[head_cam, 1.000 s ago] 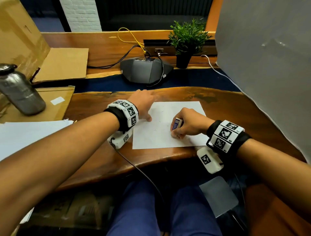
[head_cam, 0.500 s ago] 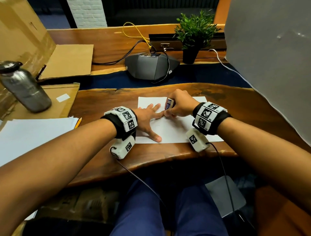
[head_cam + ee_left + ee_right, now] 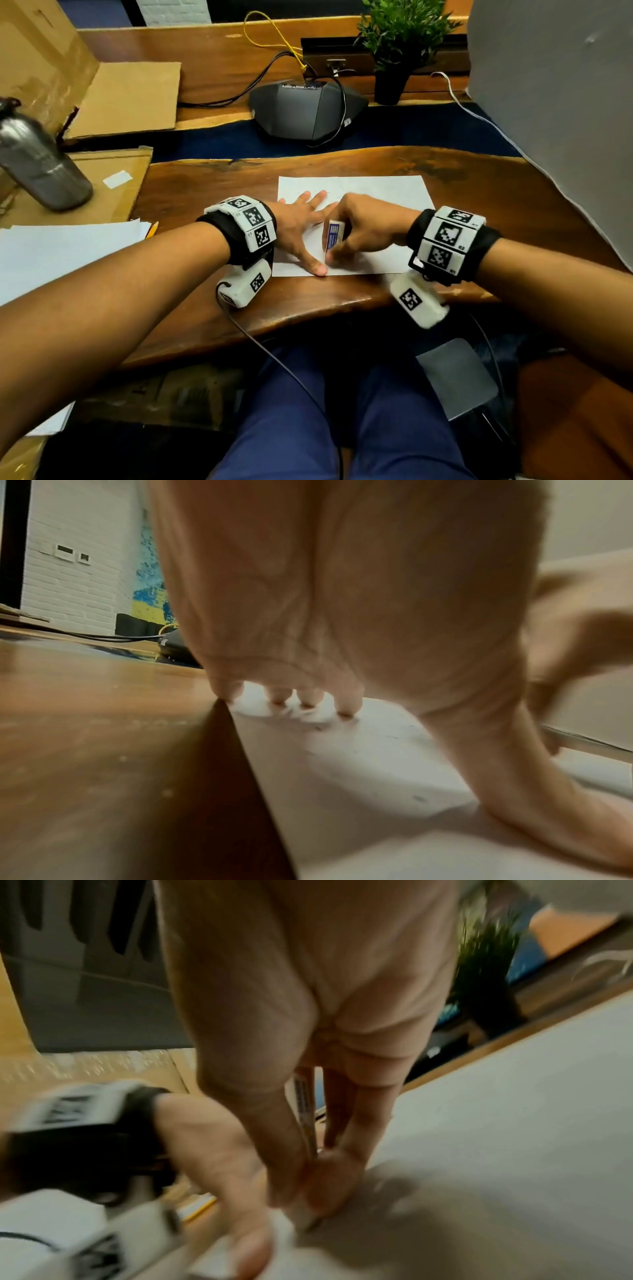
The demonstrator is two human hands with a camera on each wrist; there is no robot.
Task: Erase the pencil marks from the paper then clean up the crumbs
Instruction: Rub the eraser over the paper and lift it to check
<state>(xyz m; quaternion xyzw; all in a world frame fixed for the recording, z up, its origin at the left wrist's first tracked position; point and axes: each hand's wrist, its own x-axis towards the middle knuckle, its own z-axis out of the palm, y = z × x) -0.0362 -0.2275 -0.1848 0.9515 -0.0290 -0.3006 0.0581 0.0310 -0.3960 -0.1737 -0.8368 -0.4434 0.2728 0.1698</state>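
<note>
- Paper (image 3: pixel 373 198): one white sheet, flat on the wooden desk (image 3: pixel 205 318), at 12 o'clock from the person's lap. Pencil marks on it are too faint to make out.
- Left hand (image 3: pixel 301 229): fingers spread and straight, pressed flat on the sheet's 9 o'clock side; the left wrist view shows four fingertips (image 3: pixel 347 707) bearing on the paper and the thumb stretched along its near edge. It holds nothing, only pins the sheet.
- Right hand (image 3: pixel 363 229): fingers and thumb clamped round the eraser (image 3: pixel 334 236), a white block in a blue-printed sleeve, its lower end down on the paper just beside the left thumb tip, toward 6 o'clock on the sheet.
- Change: half a second ago the eraser was up at the sheet's far edge, by the left fingertips; it is now at the near edge. A second ago it worked the middle of the sheet. Motion blur in the right wrist view fits a rubbing stroke.
- Reading: erasing is in progress, covering the sheet's left part in passes; crumb clean-up not begun. Crumbs cannot be seen clearly.
- Also present: metal bottle (image 3: pixel 37 161) at 10 o'clock, conference speaker (image 3: pixel 305 109) at 12 o'clock, potted plant (image 3: pixel 400 41) at 1 o'clock.
</note>
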